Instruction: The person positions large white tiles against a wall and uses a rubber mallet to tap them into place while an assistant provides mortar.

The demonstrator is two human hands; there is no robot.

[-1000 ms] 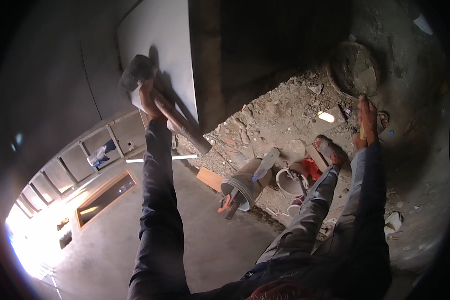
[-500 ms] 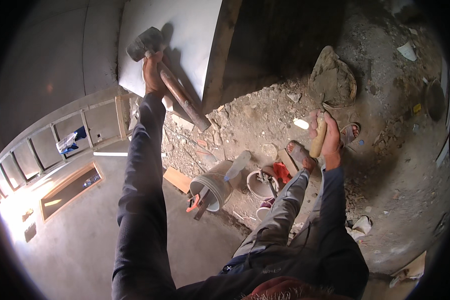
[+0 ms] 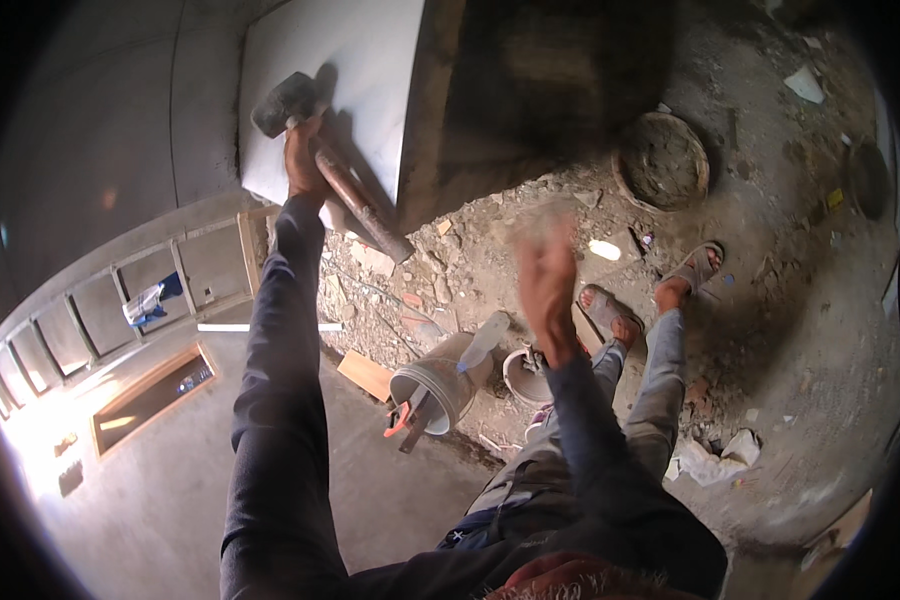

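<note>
My left hand (image 3: 305,165) is closed round a mallet (image 3: 370,217) close to its dark, blocky head, which lies over a pale slab (image 3: 370,50). The mallet's wooden handle slants down to the right past the slab's lower edge. My right hand (image 3: 548,280) is raised over the rubble, near the slab's dark side. Motion smears its fingers, so I cannot make out whether a trowel is in them. To the right of that hand, a round basin (image 3: 622,190) with grey mortar inside sits on the ground.
A tipped bucket (image 3: 460,385) holds a saw with an orange handle (image 3: 398,420); a clear plastic bottle (image 3: 485,340) lies against it. A smaller pail (image 3: 522,375) stands near my sandalled feet. Rubble covers the ground. A ladder (image 3: 180,265) is at the left, with cloth hanging on it.
My right hand has swung left from beside the mortar basin, and the trowel it held no longer shows clearly. My left hand and the mallet have barely moved.
</note>
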